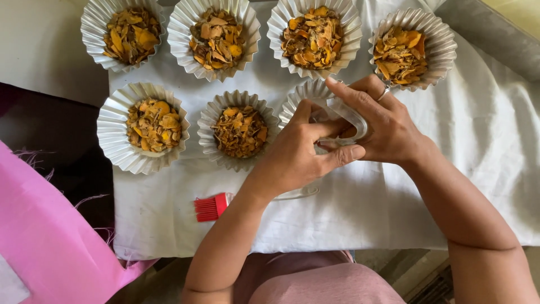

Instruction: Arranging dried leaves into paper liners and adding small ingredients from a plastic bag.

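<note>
pinching a little clear container with both hands over a fluted foil cup.

left hand has thumb and fingers closed on it, right hand curled round its far side. six more cups of orange dried chips sit around on the white cloth; red brush just beside the left wrist.

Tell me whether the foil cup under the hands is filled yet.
Cannot tell: both hands cover the foil cup; only its fluted rim shows.
</note>
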